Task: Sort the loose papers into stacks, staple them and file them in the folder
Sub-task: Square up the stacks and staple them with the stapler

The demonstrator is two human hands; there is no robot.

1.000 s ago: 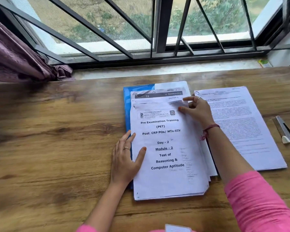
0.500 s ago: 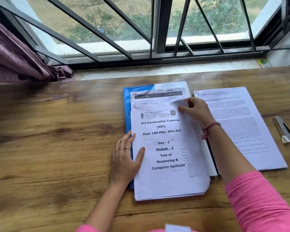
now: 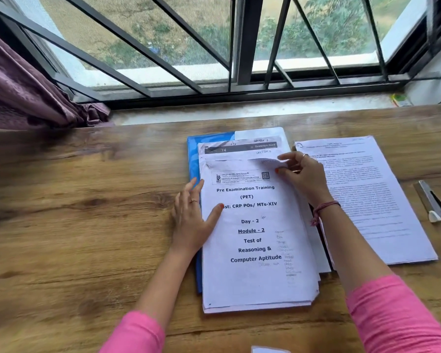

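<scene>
head view: top sheet's corner [image 3: 273,163] now lifted

Wooden table [image 3: 87,225], blue folder [image 3: 194,159], printed sheets [image 3: 382,205], stapler [image 3: 434,202]

Blue folder [image 3: 193,159]: mostly covered by the paper stack [image 3: 255,276]; only left strip and top corner show. "Post" on the cover sheet partly masked by left hand [image 3: 192,222] thumb. Handwritten notes at the sheet's right: too faint to read. Second stack [image 3: 382,212]: print blurred, left edge behind right hand [image 3: 303,177]. Stapler [image 3: 434,203]: blurred. White scrap [image 3: 269,349] cut by bottom edge.
</scene>
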